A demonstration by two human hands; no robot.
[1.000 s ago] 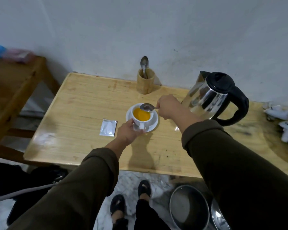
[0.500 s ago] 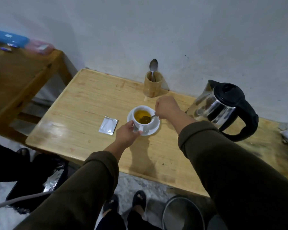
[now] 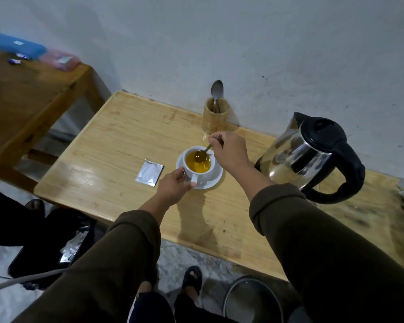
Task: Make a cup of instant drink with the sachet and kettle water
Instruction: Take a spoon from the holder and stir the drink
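The left hand [image 3: 173, 186] grips the near left side of a white cup [image 3: 198, 166], fingers closed around it by the handle. The right hand [image 3: 230, 151] pinches the handle of a metal spoon [image 3: 202, 155] between closed fingers, and the spoon's bowl dips into the orange-yellow drink that fills the cup. The cup stands on a white saucer [image 3: 214, 178] near the middle of a light wooden table [image 3: 117, 141]. Just left of the saucer a silver sachet [image 3: 149, 175] lies flat on the table, apart from the cup. To the right stands a steel kettle [image 3: 310, 155] with a black lid and handle, near the right forearm. At the far edge, against the white wall, a wooden holder [image 3: 215, 116] keeps a second spoon [image 3: 217, 89] upright. Both arms wear dark olive sleeves.
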